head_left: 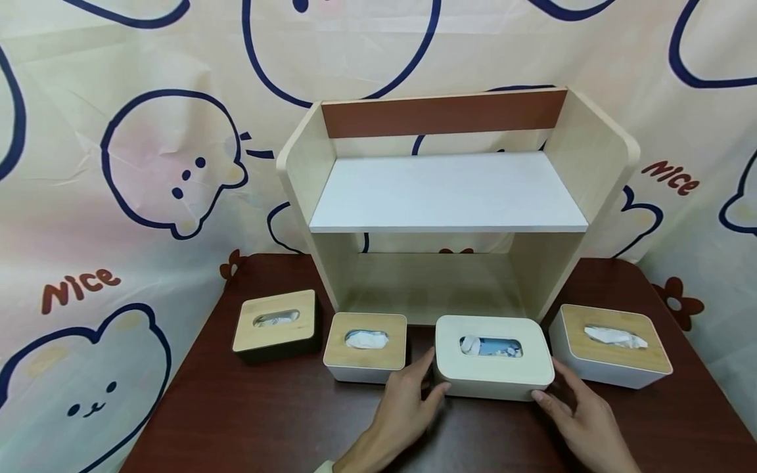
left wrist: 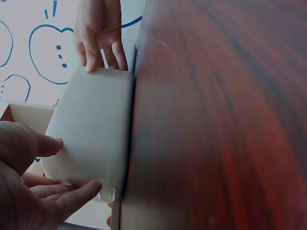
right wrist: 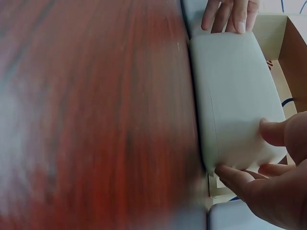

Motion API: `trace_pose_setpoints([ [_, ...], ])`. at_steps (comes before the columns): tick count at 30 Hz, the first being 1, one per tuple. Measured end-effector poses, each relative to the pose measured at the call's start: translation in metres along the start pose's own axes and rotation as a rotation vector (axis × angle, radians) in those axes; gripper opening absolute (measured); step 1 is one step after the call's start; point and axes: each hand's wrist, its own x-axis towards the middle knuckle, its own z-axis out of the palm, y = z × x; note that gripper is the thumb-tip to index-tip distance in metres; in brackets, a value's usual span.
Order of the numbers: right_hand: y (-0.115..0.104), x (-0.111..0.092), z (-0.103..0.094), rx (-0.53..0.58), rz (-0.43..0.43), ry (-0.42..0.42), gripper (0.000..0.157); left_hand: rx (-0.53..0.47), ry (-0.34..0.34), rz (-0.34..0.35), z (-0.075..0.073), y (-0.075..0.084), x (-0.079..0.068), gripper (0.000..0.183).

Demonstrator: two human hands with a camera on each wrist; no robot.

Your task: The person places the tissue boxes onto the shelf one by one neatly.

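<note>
An all-white tissue box (head_left: 493, 369) with an oval slot stands on the brown table, in front of a small shelf unit. My left hand (head_left: 407, 402) grips its left end, thumb at the front face and fingers along the side. At the opposite end my right hand (head_left: 582, 415) holds it the same way. Both wrist views show the smooth front of the box between the two hands. Just left of it sits a wood-topped white tissue box (head_left: 365, 358). Beside my right hand is another wood-topped white tissue box (head_left: 612, 348).
A dark tissue box with a wooden lid (head_left: 275, 335) stands at the far left. The two-level shelf unit (head_left: 449, 194) has a white middle board and a brown back strip. Behind it hangs a cartoon-printed cloth (head_left: 171, 282). The table (head_left: 248, 420) extends toward me.
</note>
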Motion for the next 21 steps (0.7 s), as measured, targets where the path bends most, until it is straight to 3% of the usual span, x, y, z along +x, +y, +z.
trace_pose_setpoints([
  [9,-0.006,-0.002,0.007,0.031,-0.010,0.097,0.075,-0.024,0.034,0.001,0.004,0.003,0.002,0.058],
  [15,-0.011,-0.002,0.008,-0.012,-0.026,0.146,0.071,-0.089,0.030,-0.044,0.004,0.004,0.004,0.058],
  [21,-0.016,0.001,0.010,0.050,-0.017,0.173,0.070,-0.052,0.059,-0.037,0.003,0.003,0.006,0.057],
])
